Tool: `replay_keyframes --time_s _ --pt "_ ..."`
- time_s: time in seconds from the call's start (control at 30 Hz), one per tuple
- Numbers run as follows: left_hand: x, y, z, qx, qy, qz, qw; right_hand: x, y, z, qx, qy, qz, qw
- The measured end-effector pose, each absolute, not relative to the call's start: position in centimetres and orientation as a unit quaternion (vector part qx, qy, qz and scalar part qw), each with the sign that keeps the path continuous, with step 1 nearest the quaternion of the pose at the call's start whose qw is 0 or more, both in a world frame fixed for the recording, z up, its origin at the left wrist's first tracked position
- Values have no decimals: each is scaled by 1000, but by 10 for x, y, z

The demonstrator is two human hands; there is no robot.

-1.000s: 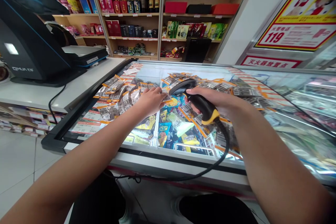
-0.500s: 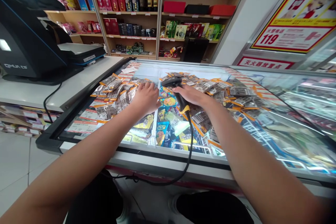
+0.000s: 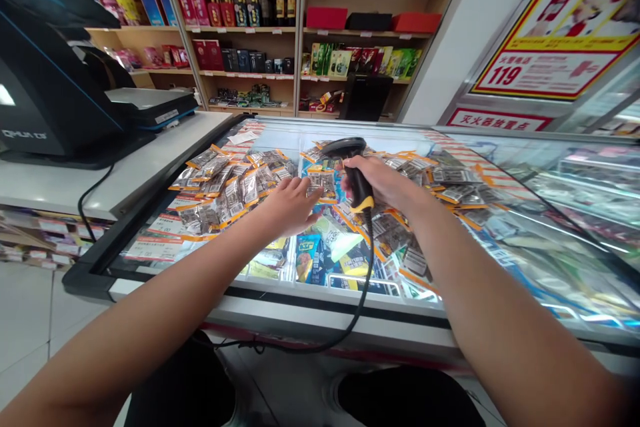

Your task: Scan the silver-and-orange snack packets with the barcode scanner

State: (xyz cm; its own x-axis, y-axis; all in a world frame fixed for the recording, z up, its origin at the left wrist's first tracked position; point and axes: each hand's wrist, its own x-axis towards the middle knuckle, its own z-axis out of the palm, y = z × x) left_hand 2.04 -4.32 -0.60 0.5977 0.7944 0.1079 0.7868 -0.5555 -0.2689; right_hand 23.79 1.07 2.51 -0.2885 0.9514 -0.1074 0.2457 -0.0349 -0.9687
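My right hand is wrapped round the grip of a black and yellow barcode scanner, its head tilted over the freezer glass. A black cable hangs from the scanner's handle. My left hand reaches out with fingers apart, the fingertips at the edge of a small silver packet with orange ends. That packet lies on the glass below the scanner. A pile of similar packets is to the left, and another pile of packets spreads to the right, partly behind my right hand and forearm.
Under the glass lid of the chest freezer are colourful bags. A counter at left carries a black scale. Shelves of bottles and boxes stand behind, and a fire-notice sign is at right.
My left hand has moved right, towards the middle, to a packet lying below the scanner. My right hand has lifted the scanner slightly and shifted it right.
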Motion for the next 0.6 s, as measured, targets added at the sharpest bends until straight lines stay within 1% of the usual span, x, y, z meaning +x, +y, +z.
replay_keyframes --time_s 0.13,0.4,0.5,0.6 --pt "24 -48 -11 -873 -463 4 153 239 0 35 -514 -544 588 309" --pt "25 -50 -7 -869 -473 6 144 236 -5 39 -506 -540 609 286" --pt "27 -47 -8 -882 -449 -4 140 233 -7 41 -509 -535 601 306" --pt "27 -42 -7 -887 -448 0 113 231 -8 46 -520 -527 570 356"
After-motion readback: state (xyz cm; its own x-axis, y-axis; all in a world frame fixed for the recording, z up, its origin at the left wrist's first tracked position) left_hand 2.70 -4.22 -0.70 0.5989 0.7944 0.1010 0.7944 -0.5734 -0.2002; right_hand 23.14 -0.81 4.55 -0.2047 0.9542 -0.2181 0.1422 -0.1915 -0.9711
